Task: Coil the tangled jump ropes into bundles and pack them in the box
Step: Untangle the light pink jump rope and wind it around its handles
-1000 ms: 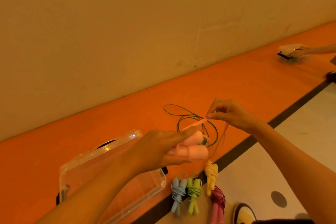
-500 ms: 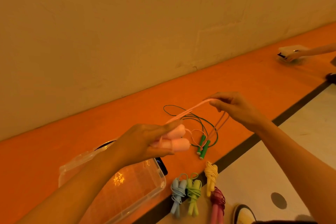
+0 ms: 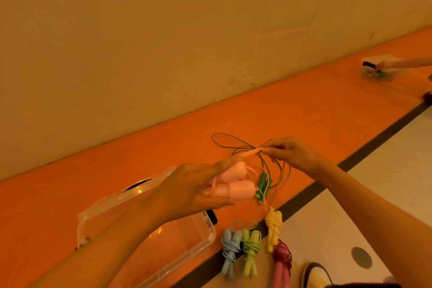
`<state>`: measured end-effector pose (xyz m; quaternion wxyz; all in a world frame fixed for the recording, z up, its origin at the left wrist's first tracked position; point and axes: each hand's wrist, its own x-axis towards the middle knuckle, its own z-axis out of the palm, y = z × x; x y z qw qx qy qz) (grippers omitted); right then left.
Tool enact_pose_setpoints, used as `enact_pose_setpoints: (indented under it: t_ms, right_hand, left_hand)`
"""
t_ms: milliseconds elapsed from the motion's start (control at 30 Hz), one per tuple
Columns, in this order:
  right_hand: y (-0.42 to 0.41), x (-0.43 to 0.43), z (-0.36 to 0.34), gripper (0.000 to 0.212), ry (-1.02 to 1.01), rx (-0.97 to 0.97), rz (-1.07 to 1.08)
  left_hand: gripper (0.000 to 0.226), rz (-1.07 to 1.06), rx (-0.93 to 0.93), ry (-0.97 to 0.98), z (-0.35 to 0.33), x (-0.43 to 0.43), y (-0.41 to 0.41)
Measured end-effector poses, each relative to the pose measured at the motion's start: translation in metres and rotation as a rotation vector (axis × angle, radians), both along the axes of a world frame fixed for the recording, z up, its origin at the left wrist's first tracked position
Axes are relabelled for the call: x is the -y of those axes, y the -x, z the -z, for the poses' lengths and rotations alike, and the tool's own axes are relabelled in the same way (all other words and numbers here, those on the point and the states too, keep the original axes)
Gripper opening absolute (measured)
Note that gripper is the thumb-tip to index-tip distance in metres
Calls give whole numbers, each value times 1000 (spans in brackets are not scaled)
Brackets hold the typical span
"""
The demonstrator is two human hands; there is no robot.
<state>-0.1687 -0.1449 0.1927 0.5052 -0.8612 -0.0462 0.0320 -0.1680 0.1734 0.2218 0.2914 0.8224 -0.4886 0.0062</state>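
Note:
My left hand (image 3: pixel 187 190) grips the two pale pink handles (image 3: pixel 233 188) of a jump rope, held side by side above the orange floor. My right hand (image 3: pixel 292 153) pinches the pink rope (image 3: pixel 249 153), which runs taut from the handles; more of it hangs in loops below my wrist. A dark green jump rope (image 3: pixel 263 183) lies loose on the floor behind. The clear plastic box (image 3: pixel 205 238) sits open under my left forearm. Coiled bundles lie by the box: blue (image 3: pixel 230 246), light green (image 3: pixel 251 244), yellow (image 3: pixel 273 225) and magenta (image 3: pixel 281 258).
A wall runs along the far side of the orange strip (image 3: pixel 327 112). A black line (image 3: pixel 374 139) borders a pale floor at the right. Another person's hand (image 3: pixel 383 65) touches a second clear box (image 3: pixel 376 70) far right. A shoe (image 3: pixel 315 275) shows at the bottom.
My right hand has come down and back toward the handles with the pink rope, after lifting it high. My left hand has shifted a little to the right with the handles.

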Motion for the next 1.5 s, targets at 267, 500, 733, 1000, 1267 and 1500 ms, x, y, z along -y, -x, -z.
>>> enact_pose_setpoints:
  t_ms: [267, 500, 733, 1000, 1267, 1500]
  right_hand:
    - [11, -27, 14, 28, 33, -75, -133]
    - [42, -79, 21, 31, 242, -39, -297]
    - [55, -96, -10, 37, 552, 408, -366]
    - [38, -76, -47, 21, 369, 653, -150]
    - [27, -57, -66, 14, 116, 304, -141]
    - [19, -37, -54, 7, -3, 92, -150]
  left_hand:
    - [70, -195, -580, 574, -17, 15, 1]
    - [58, -481, -494, 521, -7, 4, -29]
    - [65, -601, -255, 87, 2, -2, -40]
    - [84, -327, -127, -352, 0, 11, -25]
    - [61, -100, 47, -385, 9, 38, -1]
    - [84, -105, 21, -265, 1, 37, 8]
